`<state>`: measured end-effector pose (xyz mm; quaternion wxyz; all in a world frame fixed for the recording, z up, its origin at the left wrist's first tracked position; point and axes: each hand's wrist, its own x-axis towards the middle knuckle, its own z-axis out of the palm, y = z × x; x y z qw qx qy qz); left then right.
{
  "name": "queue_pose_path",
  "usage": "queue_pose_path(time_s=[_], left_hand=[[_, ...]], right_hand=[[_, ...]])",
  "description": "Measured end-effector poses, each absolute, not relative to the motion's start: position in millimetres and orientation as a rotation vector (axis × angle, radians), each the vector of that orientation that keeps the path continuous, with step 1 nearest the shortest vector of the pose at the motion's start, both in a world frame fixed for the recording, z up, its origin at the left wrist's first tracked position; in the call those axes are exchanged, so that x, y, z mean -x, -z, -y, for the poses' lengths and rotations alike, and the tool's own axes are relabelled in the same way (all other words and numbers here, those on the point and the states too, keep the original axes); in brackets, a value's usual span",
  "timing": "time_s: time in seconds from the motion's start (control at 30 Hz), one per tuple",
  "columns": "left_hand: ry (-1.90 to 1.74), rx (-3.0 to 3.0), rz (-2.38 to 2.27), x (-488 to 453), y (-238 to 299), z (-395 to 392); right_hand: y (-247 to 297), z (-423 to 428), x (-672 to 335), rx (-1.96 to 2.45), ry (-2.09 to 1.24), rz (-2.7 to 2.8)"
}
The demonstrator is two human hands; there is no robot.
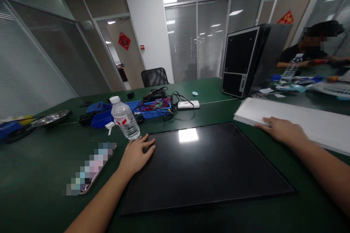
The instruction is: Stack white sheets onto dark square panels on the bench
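Observation:
My left hand [136,156] lies palm down on the left edge of a flat black screen panel [207,171], fingers spread and holding nothing. The panel lies on the green table, a ceiling light mirrored near its far edge. Just beyond my left fingertips stands a clear water bottle [124,118] with a white cap, slightly tilted in the view. My right hand [286,131] rests on the near edge of a long white flat sheet or board [308,116], its visible fingers stretched out to the left. Its fingertips are partly hard to make out.
A phone [93,171] lies left of my forearm. Behind the panel are blue trays [155,112] with tangled wires and a white power strip [188,104]. A computer tower [246,62] stands back right. Another person [308,51] sits at far right, near a second bottle [292,67].

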<state>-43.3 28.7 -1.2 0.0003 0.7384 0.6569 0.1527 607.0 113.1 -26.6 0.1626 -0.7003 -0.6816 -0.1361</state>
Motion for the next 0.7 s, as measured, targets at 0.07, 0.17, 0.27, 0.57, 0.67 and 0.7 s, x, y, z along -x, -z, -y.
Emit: queue_pose_path(time_s=[0.07, 0.17, 0.27, 0.57, 0.67, 0.7], left_hand=[[-0.475, -2.315, -2.077, 42, 0, -28], [-0.451, -2.316, -2.102, 41, -2, -26], [-0.440, -2.317, -2.121, 40, -3, -24], [-0.489, -2.249, -2.145, 37, -4, -23], [-0.493, -2.239, -2.163, 37, -5, -23], [-0.488, -2.238, -2.172, 37, -6, -23]], right_hand=[[26, -113, -615, 2.095, 0.359, 1.902], [24, -111, -623, 2.206, 0.347, 1.828], [23, -108, -625, 2.234, 0.353, 1.803], [9, -98, -608, 2.266, 0.330, 1.785], [-2, -90, -590, 2.263, 0.349, 1.783], [-6, -87, -582, 2.250, 0.365, 1.793]])
